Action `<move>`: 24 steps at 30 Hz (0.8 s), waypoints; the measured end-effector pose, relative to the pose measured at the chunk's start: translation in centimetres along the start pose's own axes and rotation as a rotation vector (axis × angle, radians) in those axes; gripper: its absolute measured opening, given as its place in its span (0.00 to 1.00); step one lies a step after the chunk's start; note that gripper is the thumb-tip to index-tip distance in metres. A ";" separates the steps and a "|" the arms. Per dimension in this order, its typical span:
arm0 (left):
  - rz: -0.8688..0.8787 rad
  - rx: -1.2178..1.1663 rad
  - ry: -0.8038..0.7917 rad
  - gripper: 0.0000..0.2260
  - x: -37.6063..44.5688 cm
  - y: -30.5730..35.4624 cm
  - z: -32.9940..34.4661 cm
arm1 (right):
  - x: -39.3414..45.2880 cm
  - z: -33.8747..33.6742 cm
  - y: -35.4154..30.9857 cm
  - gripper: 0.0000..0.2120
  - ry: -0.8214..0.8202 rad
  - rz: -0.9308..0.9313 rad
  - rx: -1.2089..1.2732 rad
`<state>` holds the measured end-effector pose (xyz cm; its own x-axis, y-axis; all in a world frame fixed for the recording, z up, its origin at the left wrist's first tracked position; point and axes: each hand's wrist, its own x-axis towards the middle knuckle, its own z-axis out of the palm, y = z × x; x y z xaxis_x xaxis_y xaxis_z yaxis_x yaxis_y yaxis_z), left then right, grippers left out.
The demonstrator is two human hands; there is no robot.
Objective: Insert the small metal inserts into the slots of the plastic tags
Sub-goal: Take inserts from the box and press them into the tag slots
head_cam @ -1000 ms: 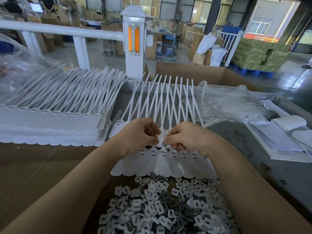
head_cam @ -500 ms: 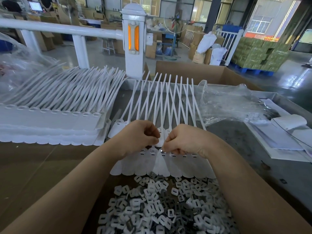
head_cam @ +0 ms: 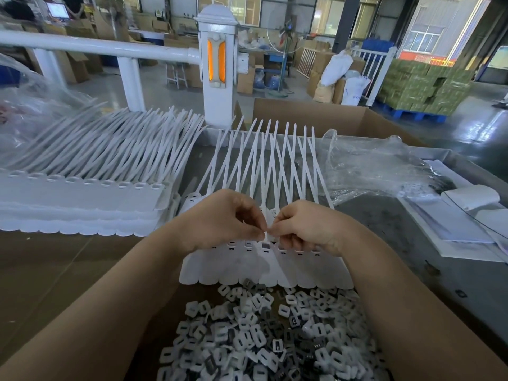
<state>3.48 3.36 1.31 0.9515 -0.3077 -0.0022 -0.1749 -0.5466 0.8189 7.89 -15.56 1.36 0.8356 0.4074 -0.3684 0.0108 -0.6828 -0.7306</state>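
A joined strip of white plastic tags [head_cam: 264, 270] lies in front of me, its long thin tails fanning away. Each tag has a small slot near its head; the middle slot [head_cam: 266, 245] shows dark just below my fingertips. My left hand [head_cam: 220, 218] pinches the middle tag's head with thumb and forefinger. My right hand [head_cam: 308, 226] meets it fingertip to fingertip, pinching a small insert that the fingers mostly hide. Below the strip, a pile of loose white and grey inserts [head_cam: 261, 339] fills a cardboard box.
A tall stack of tag strips [head_cam: 82, 199] sits at the left. Crumpled clear plastic bags [head_cam: 371, 171] lie behind on the right, beside white sheets [head_cam: 453, 224]. An open cardboard box [head_cam: 316, 116] and a white rail post [head_cam: 217, 78] stand beyond the table.
Both hands have stayed at the strip's middle, shifting slightly nearer me; the fingertips have closed together over the middle tag's head.
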 end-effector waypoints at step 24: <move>-0.032 0.414 -0.520 0.07 -0.7 2.6 0.9 | 0.2 -0.2 0.1 0.07 -0.008 0.000 0.014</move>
<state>2.16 1.41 2.95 0.7296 -0.5655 -0.3845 -0.3305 -0.7839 0.5256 8.12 -15.70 1.33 0.8309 0.4129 -0.3729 0.0035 -0.6741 -0.7386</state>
